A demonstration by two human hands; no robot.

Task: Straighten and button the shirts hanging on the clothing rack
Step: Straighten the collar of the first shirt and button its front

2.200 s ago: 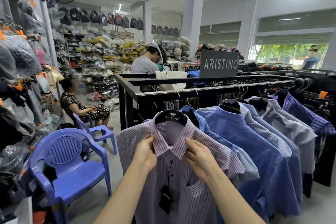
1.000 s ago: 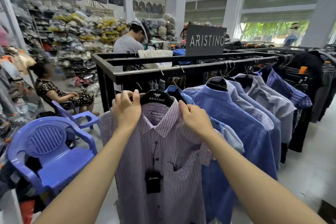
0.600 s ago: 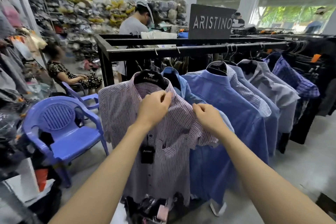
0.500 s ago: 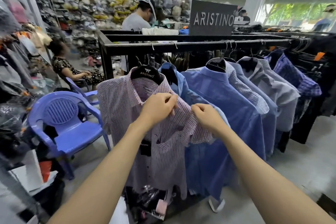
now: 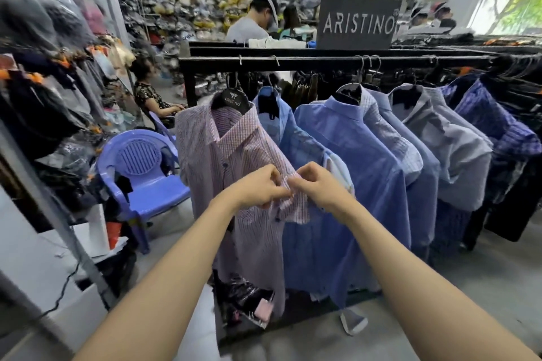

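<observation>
A pink checked shirt [image 5: 217, 161] hangs first on the black clothing rack [image 5: 322, 62], on a black hanger [image 5: 232, 100]. My left hand [image 5: 261, 186] and my right hand [image 5: 318, 184] meet at the edge of its right short sleeve, each pinching the fabric with curled fingers. Behind it hang several blue shirts [image 5: 360, 155] and grey ones [image 5: 451, 149], packed close along the rail.
A blue plastic chair [image 5: 140, 176] stands left of the shirt, with a seated person [image 5: 149, 94] behind it. Bagged clothes [image 5: 44, 73] crowd the left side. A dark sign [image 5: 357, 22] stands on the rack, people beyond it. White boxes [image 5: 44, 258] sit at lower left.
My hands have left the collar and come down the shirt's right shoulder to the sleeve edge, where they now meet. The view has tilted down and shifted.
</observation>
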